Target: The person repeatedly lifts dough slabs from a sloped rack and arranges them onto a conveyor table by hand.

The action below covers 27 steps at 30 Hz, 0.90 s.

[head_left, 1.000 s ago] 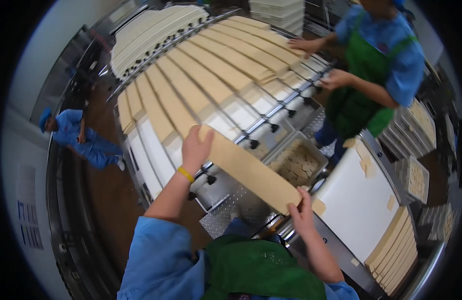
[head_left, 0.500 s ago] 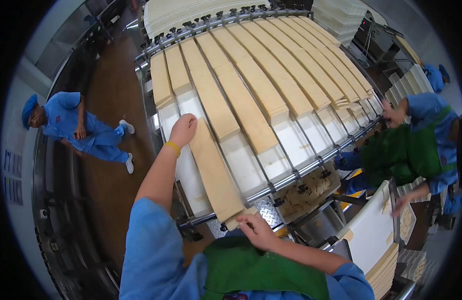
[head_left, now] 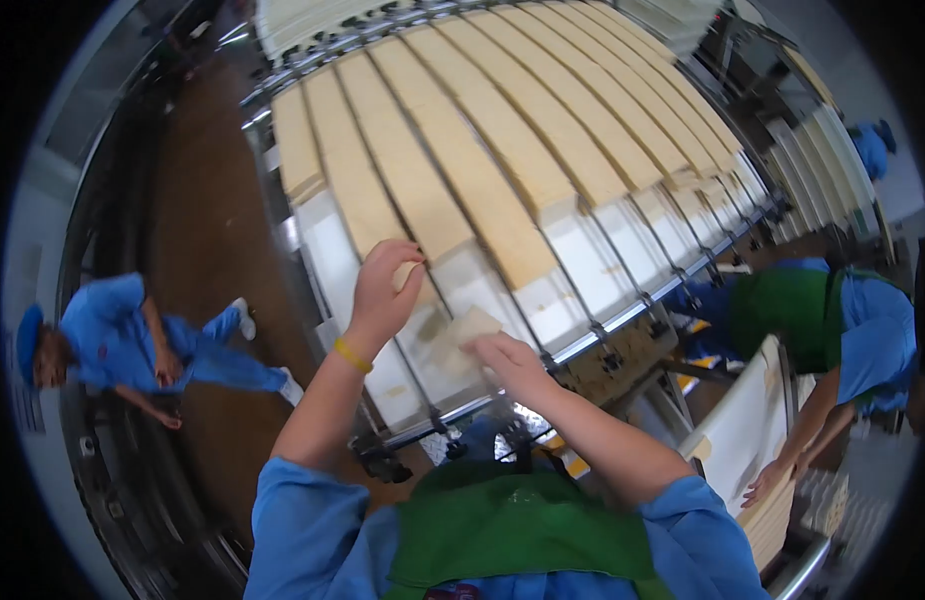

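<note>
Long pale-yellow strips [head_left: 412,140] lie side by side on a white surface [head_left: 472,285], with thin metal bars between them. My left hand [head_left: 385,290], with a yellow band at the wrist, is curled round a small pale piece at the near end of the second strip from the left. To its right, my right hand [head_left: 507,362] pinches a blurred pale piece [head_left: 467,335] above the white surface. Both hands are over the near left part of the rack.
A metal rail [head_left: 572,350] with black clamps runs along the near edge. At the left stands a person [head_left: 132,330] in blue; at the right a co-worker [head_left: 802,320] in a green apron bends over stacked sheets [head_left: 767,530]. A bin [head_left: 622,365] sits below the rail.
The strip under my hands has moved up the rack, in line with the second row. My right hand has risen from the near rail with a pale piece. The co-worker has bent down.
</note>
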Tool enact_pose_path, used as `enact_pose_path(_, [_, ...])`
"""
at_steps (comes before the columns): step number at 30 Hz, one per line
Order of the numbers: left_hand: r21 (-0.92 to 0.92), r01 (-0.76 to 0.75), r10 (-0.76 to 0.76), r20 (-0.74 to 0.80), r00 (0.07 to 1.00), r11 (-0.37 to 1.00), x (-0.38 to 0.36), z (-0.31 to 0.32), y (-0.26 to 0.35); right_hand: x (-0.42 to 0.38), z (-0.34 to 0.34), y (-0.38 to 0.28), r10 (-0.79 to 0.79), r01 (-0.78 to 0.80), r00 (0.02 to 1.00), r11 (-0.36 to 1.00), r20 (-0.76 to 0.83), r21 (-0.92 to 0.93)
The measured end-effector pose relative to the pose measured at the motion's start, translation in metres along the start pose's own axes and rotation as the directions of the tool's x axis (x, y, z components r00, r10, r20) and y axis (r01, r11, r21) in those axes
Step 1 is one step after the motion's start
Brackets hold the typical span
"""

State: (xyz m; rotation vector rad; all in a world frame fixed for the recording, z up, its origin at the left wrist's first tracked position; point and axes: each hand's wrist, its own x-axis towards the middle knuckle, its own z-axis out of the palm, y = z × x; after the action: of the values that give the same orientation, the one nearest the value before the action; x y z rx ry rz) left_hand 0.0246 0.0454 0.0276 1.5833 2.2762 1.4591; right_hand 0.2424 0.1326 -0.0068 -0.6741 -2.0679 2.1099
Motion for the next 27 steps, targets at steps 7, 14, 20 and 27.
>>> enact_pose_path(7, [-0.242, 0.111, -0.052, 0.236, 0.97, 0.964, -0.033, 0.079, 0.067, -0.188, -0.122, 0.065, 0.273, -0.188, 0.942, 0.911, -0.195, 0.367])
enact_pose_path(14, [-0.359, 0.049, 0.151, 0.508, 0.848, 0.932, -0.032, 0.198, 0.19, -0.356, -0.149, 0.137, 0.174, 0.074, 0.629, 0.957, -0.758, 0.281])
enact_pose_path(20, [-0.507, -0.055, 0.438, 0.68, 0.588, 0.86, -0.067, 0.33, 0.316, -0.505, -0.17, 0.227, 0.279, 0.264, -0.27, 0.942, -0.921, 0.208])
enact_pose_path(27, [-0.649, -0.038, 0.629, 0.718, 0.298, 0.759, -0.147, 0.438, 0.473, -0.671, -0.229, 0.332, 0.345, 0.333, -0.827, 0.937, -0.443, 0.109])
